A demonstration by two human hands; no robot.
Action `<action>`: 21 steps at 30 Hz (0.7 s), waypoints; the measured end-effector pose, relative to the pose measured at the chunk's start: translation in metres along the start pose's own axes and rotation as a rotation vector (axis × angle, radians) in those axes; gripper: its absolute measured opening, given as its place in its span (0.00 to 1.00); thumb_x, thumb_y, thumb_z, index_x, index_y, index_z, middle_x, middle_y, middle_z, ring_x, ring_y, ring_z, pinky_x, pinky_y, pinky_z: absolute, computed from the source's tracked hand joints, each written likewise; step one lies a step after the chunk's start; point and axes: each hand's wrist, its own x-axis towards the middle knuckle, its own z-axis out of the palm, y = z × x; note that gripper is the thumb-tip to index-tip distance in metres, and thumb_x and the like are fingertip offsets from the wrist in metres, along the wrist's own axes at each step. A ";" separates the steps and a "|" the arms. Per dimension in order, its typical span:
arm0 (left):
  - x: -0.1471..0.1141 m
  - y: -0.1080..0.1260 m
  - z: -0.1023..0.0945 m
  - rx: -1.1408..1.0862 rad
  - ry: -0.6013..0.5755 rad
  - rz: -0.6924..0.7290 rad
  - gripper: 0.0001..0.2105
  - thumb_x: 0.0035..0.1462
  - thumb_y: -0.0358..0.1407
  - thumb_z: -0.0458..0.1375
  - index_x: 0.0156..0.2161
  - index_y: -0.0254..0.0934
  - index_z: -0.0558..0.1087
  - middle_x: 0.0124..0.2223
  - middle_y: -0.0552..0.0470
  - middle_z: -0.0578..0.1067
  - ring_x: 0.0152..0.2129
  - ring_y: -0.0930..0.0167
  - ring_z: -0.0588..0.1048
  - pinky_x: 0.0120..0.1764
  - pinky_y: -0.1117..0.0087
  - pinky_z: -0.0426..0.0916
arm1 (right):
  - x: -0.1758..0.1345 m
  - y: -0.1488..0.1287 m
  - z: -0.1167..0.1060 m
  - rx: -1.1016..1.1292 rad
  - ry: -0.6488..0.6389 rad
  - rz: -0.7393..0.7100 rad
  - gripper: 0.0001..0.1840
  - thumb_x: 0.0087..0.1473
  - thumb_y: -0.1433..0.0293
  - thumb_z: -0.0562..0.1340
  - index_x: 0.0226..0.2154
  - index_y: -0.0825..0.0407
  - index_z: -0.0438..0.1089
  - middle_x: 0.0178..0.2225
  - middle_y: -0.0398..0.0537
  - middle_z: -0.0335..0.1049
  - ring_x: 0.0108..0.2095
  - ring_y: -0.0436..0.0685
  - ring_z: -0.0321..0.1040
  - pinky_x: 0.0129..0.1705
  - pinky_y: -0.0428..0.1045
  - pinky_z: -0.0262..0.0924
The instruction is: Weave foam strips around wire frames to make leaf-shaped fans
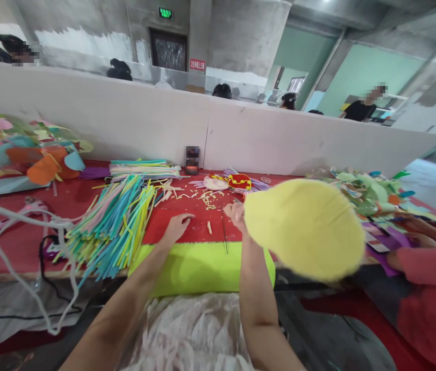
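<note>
Yellow foam sheet (pixel 303 229), rounded and soft-edged, is pinched in the right hand (pixel 235 214), hiding the red surface (pixel 187 232) beyond; left hand (pixel 177 226) lies flat, seemingly empty, beside pastel strips (pixel 113 226).

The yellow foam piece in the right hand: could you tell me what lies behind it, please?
Behind the yellow foam piece, held up by the right hand, the red table shows around its edges, with coloured cutouts beyond. Whatever lies directly behind it is covered.
</note>
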 end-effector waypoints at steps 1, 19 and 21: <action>0.008 -0.003 0.002 0.015 -0.009 0.007 0.13 0.58 0.38 0.54 0.47 0.38 0.70 0.49 0.47 0.72 0.42 0.67 0.72 0.46 0.60 0.67 | -0.001 0.005 -0.003 0.010 0.035 0.014 0.25 0.50 0.49 0.56 0.16 0.50 0.65 0.13 0.41 0.56 0.18 0.50 0.54 0.25 0.48 0.57; 0.023 -0.020 0.010 0.032 -0.027 0.049 0.12 0.56 0.35 0.51 0.41 0.41 0.75 0.43 0.51 0.78 0.42 0.68 0.74 0.51 0.65 0.64 | 0.012 0.120 -0.012 -0.408 0.447 0.533 0.13 0.54 0.65 0.52 0.29 0.55 0.67 0.20 0.46 0.70 0.16 0.49 0.62 0.20 0.43 0.57; 0.026 -0.013 0.013 -0.039 -0.018 0.023 0.14 0.56 0.38 0.51 0.45 0.40 0.73 0.45 0.49 0.77 0.44 0.67 0.74 0.51 0.64 0.64 | 0.016 0.114 -0.002 -0.393 0.448 0.480 0.15 0.56 0.63 0.50 0.32 0.55 0.67 0.24 0.47 0.71 0.17 0.49 0.62 0.21 0.43 0.58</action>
